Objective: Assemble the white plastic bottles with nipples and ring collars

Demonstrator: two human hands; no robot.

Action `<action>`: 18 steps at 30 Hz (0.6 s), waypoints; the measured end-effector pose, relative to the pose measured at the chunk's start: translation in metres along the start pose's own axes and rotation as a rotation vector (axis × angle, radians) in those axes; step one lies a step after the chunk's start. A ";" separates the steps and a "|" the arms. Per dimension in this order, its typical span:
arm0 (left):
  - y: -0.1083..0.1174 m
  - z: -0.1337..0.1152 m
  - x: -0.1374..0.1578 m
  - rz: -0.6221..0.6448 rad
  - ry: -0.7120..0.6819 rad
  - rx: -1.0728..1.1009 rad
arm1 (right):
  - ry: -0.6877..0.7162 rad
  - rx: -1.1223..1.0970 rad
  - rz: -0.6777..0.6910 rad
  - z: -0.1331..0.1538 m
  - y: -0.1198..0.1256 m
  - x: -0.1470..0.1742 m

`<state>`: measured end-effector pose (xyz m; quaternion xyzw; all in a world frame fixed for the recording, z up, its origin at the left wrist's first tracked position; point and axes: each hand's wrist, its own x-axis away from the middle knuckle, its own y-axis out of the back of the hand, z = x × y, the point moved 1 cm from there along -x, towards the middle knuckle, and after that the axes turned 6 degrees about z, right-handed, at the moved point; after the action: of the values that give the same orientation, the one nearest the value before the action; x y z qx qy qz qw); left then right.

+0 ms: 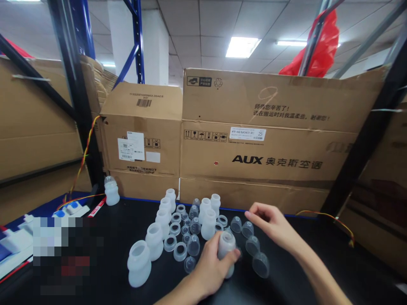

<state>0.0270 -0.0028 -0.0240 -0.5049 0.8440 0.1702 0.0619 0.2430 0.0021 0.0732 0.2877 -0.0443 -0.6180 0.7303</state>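
I see a black table [318, 271] backed by cardboard boxes [254, 140] across the far side, with a dark rack post [76, 93] at ten o'clock. A capped bottle [111, 190] stands alone near that post. From eleven o'clock down to seven runs a line of open white bottles [154, 240], the biggest-looking one [139, 263] closest to me. Between that line and my hands lies a crowd of rings [179, 251] and clear domed caps [193, 245]; more caps [260, 264] sit loose at three o'clock of the held bottle. Two more white bottles [209, 223] stand just behind my left hand, close enough to crowd it.

My left hand [211, 267] comes in from the bottom edge, fingers and thumb wrapped around a bottle [226, 245], gripping it upright, its base down by the table. My right hand [270, 224] reaches in from the lower right, wrist raised, fingers loosely curled and holding nothing I can make out, its fingertips [251, 212] hovering above the caps at one o'clock of the bottle, near but apart from it.
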 end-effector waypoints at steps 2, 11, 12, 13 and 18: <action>0.001 0.002 0.001 -0.022 -0.011 0.110 | -0.078 0.056 0.057 -0.033 -0.003 -0.008; -0.005 0.018 -0.003 -0.020 0.307 0.641 | -0.334 0.057 0.432 -0.078 0.015 0.026; -0.004 0.018 -0.003 -0.016 0.324 0.686 | -0.364 0.069 0.448 -0.078 0.016 0.027; -0.004 0.018 -0.004 -0.016 0.340 0.732 | -0.401 0.088 0.458 -0.079 0.016 0.028; -0.004 0.026 -0.009 -0.042 0.348 0.907 | -0.451 0.157 0.336 -0.083 0.010 0.026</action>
<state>0.0331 0.0124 -0.0463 -0.4648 0.8205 -0.3032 0.1372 0.2924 0.0088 0.0014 0.1874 -0.3001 -0.5316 0.7696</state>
